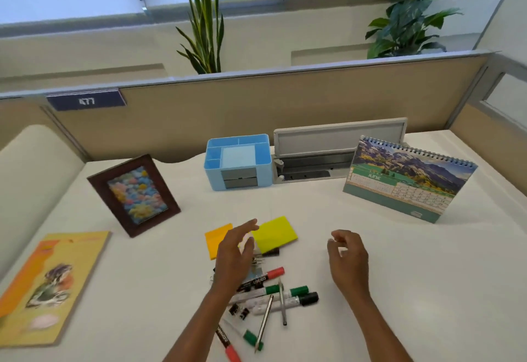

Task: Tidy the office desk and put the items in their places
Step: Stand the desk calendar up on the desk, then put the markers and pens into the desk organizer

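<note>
A loose pile of markers (285, 294), two pencils (282, 301) and black binder clips (238, 311) lies on the white desk (399, 276) near its front middle. Behind the pile lie an orange sticky-note pad (214, 237) and a yellow sticky-note pad (275, 233). My left hand (235, 256) hovers over the pile and the pads, fingers spread, holding nothing. My right hand (348, 259) hangs to the right of the pile, fingers loosely curled and empty. A blue desk organizer (238, 162) stands farther back.
A dark wooden picture frame (134, 194) leans at the left. A yellow notebook (45, 287) lies at the front left. A spiral desk calendar (410, 180) stands at the right, with a grey cable tray (336, 150) behind it against the beige partition (256, 110).
</note>
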`<control>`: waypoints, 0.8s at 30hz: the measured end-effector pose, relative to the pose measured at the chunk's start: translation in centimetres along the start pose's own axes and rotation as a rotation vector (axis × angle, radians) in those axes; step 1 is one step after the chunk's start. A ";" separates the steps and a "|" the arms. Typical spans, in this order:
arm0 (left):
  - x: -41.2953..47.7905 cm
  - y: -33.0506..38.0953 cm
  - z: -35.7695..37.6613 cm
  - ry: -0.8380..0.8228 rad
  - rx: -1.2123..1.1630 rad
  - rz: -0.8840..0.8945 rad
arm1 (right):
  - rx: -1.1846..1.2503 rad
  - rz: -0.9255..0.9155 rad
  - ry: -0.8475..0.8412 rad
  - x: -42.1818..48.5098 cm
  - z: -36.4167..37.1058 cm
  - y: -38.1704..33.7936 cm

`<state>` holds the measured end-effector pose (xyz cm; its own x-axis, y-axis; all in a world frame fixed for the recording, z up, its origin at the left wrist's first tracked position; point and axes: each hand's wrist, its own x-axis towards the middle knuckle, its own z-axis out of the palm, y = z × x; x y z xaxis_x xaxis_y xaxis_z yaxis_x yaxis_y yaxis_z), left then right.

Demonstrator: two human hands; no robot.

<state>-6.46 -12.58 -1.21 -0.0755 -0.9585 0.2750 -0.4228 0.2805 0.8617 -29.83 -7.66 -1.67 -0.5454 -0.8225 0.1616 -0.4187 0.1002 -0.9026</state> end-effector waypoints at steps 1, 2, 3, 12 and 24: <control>-0.6 -0.3 -1.1 0.020 0.002 -0.014 | 0.004 -0.018 -0.031 -0.5 0.6 -0.5; -1.1 -0.6 -2.1 0.040 0.010 -0.032 | 0.004 -0.024 -0.061 -1.0 1.2 -1.0; -1.4 -0.9 -3.0 0.059 0.025 -0.052 | 0.002 -0.021 -0.088 -1.5 1.8 -1.6; -4.0 -3.1 -7.3 0.038 0.222 -0.119 | -0.338 -0.079 -0.340 -4.9 5.3 -4.4; -3.6 -2.9 -6.2 -0.164 0.405 0.030 | -0.883 -0.170 -0.622 -5.5 7.1 -5.2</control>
<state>0.63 -9.58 -2.06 -0.2223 -0.9547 0.1980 -0.7355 0.2975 0.6087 -19.52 -7.66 -0.64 -0.0733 -0.9777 -0.1969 -0.9625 0.1211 -0.2427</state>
